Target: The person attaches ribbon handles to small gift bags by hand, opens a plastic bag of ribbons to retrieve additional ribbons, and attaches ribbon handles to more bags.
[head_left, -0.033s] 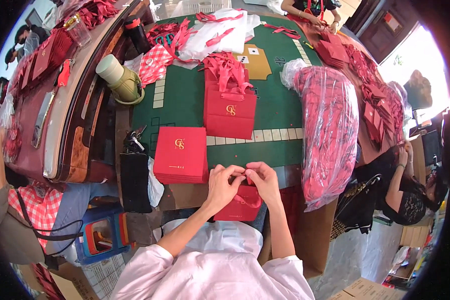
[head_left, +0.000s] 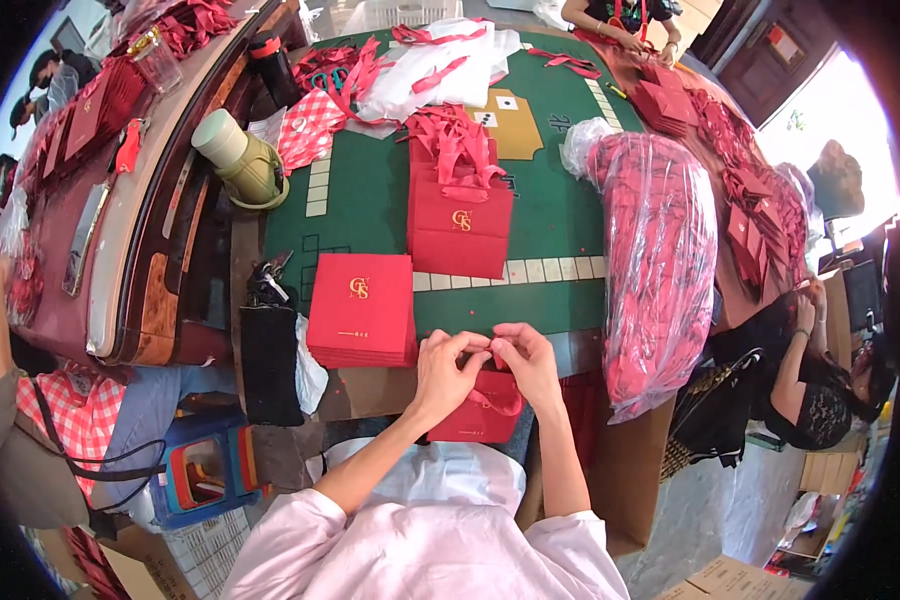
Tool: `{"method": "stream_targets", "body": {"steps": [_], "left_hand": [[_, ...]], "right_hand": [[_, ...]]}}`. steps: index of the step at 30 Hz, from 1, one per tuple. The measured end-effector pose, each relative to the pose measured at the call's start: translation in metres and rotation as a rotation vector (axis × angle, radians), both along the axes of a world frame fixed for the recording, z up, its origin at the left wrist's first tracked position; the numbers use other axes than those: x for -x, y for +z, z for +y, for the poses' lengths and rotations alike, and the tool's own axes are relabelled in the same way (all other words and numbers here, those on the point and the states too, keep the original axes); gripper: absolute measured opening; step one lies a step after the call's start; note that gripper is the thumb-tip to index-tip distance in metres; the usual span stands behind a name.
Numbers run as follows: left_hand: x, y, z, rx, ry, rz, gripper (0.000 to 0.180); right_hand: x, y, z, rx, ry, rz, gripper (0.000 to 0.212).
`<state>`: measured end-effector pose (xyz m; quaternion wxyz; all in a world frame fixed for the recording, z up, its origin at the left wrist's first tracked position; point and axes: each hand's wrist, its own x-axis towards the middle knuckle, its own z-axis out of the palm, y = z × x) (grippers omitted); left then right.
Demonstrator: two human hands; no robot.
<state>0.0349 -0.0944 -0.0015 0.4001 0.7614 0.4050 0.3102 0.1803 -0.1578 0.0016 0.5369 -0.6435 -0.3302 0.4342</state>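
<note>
A small red paper gift bag (head_left: 467, 425) is in front of me at the table's near edge, below my hands, with a loop of red ribbon (head_left: 505, 404) at its top. My left hand (head_left: 450, 372) and my right hand (head_left: 530, 365) meet above the bag. The fingertips of both are pinched together on the ribbon, with a bit of red showing between them. Fingers partly hide the bag's upper edge. Just left of my hands lies a neat stack of flat red bags (head_left: 360, 315) without visible ribbons. Farther off sits another pile of red bags (head_left: 460, 235) topped with ribbon handles.
On the right stands a plastic-wrapped bundle of red bags (head_left: 660, 270). A green-lidded flask (head_left: 235, 160), checked cloth (head_left: 308, 130), white plastic sheet (head_left: 430, 75) and loose ribbons occupy the far left. A black pouch (head_left: 270, 365) hangs at the near edge. Other people work around the table.
</note>
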Motion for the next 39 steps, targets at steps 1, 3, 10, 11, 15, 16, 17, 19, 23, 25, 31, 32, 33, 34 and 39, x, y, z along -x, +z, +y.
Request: {"method": "stream_targets", "body": {"steps": [1, 3, 10, 11, 15, 16, 17, 19, 23, 25, 31, 32, 33, 34, 39], "left_hand": [[0.000, 0.001, -0.001, -0.012, 0.005, -0.010, 0.017], [0.000, -0.001, -0.004, -0.013, 0.020, -0.033, 0.017], [0.000, -0.001, -0.008, 0.003, 0.037, -0.071, 0.013], [0.001, -0.001, -0.007, 0.004, 0.035, -0.072, 0.013], [0.012, -0.002, -0.007, 0.064, -0.087, -0.207, 0.027], [0.015, -0.003, -0.010, 0.256, -0.097, -0.325, 0.037], [0.021, -0.006, -0.010, 0.255, -0.099, -0.325, 0.037], [0.034, -0.017, -0.008, 0.590, -0.287, -0.442, 0.054], [0.046, 0.000, -0.017, 0.477, -0.395, -0.199, 0.063], [0.047, -0.008, -0.023, 0.400, -0.352, -0.110, 0.065], [0.069, 0.000, -0.032, 0.251, -0.480, 0.028, 0.064], [0.072, 0.000, -0.031, 0.250, -0.482, 0.027, 0.064], [0.074, 0.001, -0.031, 0.210, -0.482, 0.025, 0.064], [0.076, 0.003, -0.030, 0.169, -0.478, 0.023, 0.064], [0.072, 0.012, -0.027, 0.403, -0.471, -0.076, 0.060]], "right_hand": [[0.000, 0.002, 0.000, 0.005, -0.004, 0.033, 0.016], [-0.001, 0.001, 0.000, 0.007, 0.010, 0.049, 0.016], [-0.010, -0.002, -0.004, -0.008, 0.074, 0.190, 0.013], [-0.010, -0.001, -0.005, -0.007, 0.072, 0.190, 0.013], [-0.015, 0.009, -0.010, -0.047, 0.085, 0.218, 0.010], [-0.018, 0.014, -0.013, -0.043, 0.074, 0.216, 0.009], [-0.022, 0.016, -0.016, -0.074, 0.066, 0.217, 0.009], [-0.027, 0.018, -0.015, -0.102, -0.003, 0.242, 0.008], [-0.027, 0.003, -0.011, -0.077, -0.048, 0.190, 0.008], [-0.029, 0.002, -0.006, -0.085, -0.058, 0.178, 0.008], [-0.046, -0.008, 0.012, -0.180, -0.132, 0.072, 0.013], [-0.052, -0.009, 0.013, -0.165, -0.136, 0.090, 0.013], [-0.055, -0.011, 0.014, -0.166, -0.139, 0.088, 0.013], [-0.055, -0.013, 0.016, -0.172, -0.119, 0.056, 0.013], [-0.049, -0.010, 0.020, -0.159, -0.169, -0.069, 0.013]]}}
